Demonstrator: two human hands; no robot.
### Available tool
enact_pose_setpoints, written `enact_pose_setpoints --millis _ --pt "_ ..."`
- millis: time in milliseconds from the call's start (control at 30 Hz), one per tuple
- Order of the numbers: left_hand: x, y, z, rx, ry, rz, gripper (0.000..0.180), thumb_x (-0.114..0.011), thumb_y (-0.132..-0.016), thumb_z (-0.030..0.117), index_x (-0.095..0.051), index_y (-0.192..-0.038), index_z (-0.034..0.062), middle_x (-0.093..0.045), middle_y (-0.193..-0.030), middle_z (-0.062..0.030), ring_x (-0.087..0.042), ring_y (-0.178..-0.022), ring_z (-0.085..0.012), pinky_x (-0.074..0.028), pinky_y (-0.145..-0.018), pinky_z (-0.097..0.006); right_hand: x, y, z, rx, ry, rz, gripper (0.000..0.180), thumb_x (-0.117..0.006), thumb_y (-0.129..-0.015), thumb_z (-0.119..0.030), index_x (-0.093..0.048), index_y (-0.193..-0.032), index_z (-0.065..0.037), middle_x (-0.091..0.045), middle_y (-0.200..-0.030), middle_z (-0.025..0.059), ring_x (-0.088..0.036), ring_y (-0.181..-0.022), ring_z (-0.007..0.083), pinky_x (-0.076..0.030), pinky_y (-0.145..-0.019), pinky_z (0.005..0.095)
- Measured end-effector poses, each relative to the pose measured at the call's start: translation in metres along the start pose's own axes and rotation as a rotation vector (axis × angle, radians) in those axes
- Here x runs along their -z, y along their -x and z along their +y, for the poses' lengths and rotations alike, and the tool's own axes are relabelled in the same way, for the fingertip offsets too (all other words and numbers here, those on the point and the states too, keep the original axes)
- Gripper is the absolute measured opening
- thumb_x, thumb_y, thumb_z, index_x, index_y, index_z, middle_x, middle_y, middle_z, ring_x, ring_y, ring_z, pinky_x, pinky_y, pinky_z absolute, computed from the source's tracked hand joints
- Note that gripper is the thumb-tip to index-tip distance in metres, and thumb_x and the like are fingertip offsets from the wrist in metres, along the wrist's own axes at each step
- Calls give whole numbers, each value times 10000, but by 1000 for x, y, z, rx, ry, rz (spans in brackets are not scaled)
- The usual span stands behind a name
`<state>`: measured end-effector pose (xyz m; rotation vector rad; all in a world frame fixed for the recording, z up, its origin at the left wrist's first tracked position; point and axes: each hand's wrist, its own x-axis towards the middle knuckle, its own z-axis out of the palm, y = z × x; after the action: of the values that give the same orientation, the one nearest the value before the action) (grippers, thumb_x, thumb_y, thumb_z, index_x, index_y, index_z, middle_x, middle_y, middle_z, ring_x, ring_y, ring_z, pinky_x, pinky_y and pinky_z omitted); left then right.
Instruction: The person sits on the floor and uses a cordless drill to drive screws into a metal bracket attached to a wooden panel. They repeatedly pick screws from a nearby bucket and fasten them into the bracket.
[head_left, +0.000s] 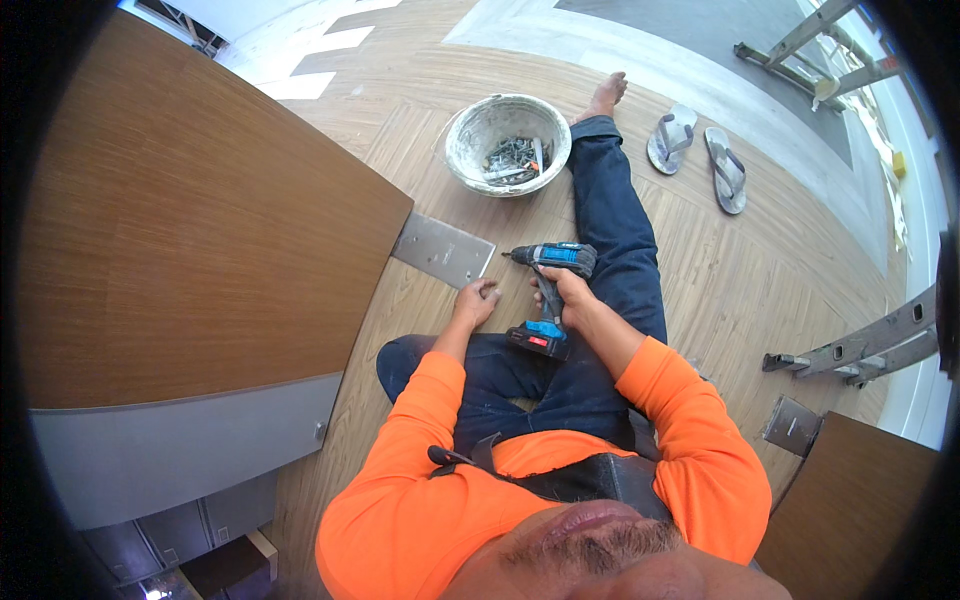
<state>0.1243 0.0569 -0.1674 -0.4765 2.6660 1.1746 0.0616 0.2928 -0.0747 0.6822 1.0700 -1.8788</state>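
My right hand (567, 293) is wrapped round the grip of a blue and black cordless drill (560, 257). The drill lies level over my lap, its bit pointing left toward a metal plate (443, 249). That flat grey plate, with small holes near its outer edge, sticks out from the corner of a large wood-faced panel (215, 215). Just below the plate's outer end is my left hand (477, 300), fingers curled together. Whatever those fingers hold, if anything, is too small to make out. The drill bit's tip is apart from the plate.
A white, stained bucket (475, 135) holding loose screws (512, 158) stands beyond the plate, beside my outstretched leg. Two flip-flops (672, 138) lie to its right. Ladder feet (785, 362) rest at the right, near another wood panel (850, 490) with a metal plate (792, 425).
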Motion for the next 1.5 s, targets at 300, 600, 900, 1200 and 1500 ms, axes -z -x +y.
enact_pose_setpoints --millis 300,600,900,1200,1500 --pt "0 1 3 36 40 -18 375 -758 -822 324 -717 -1143 134 -679 -823 -88 -645 -771 -209 -529 -747 -358 -1 5 -3 -4 -23 -30 223 -607 -947 -242 -595 -1070 -56 -662 -867 76 -617 -622 195 -514 -571 357" --pt "1 0 -2 4 34 -2 377 -755 -821 320 -717 -1148 134 -658 -786 -80 -634 -749 -208 -526 -733 -355 -4 7 -4 -6 -4 -28 225 -603 -947 -249 -598 -1066 -58 -661 -861 72 -619 -619 195 -519 -594 363" --pt "1 1 2 26 22 -6 386 -754 -820 328 -717 -1150 131 -668 -802 -79 -641 -770 -208 -524 -752 -355 -2 7 -4 -13 -20 -27 232 -605 -949 -252 -592 -1081 -62 -663 -864 71 -619 -615 197 -520 -582 360" --pt "3 2 6 24 10 -17 371 -751 -827 318 -717 -1142 124 -670 -801 -86 -641 -762 -213 -523 -752 -353 -2 7 -4 1 -12 -20 244 -604 -950 -247 -585 -1108 -62 -664 -874 78 -616 -614 203 -519 -585 362" --pt "4 1 12 37 -42 -33 378 -751 -827 325 -716 -1144 123 -658 -766 -87 -635 -745 -212 -525 -728 -358 1 4 -4 -1 -33 -48 247 -595 -956 -242 -576 -1124 -62 -661 -882 77 -617 -617 202 -521 -585 361"
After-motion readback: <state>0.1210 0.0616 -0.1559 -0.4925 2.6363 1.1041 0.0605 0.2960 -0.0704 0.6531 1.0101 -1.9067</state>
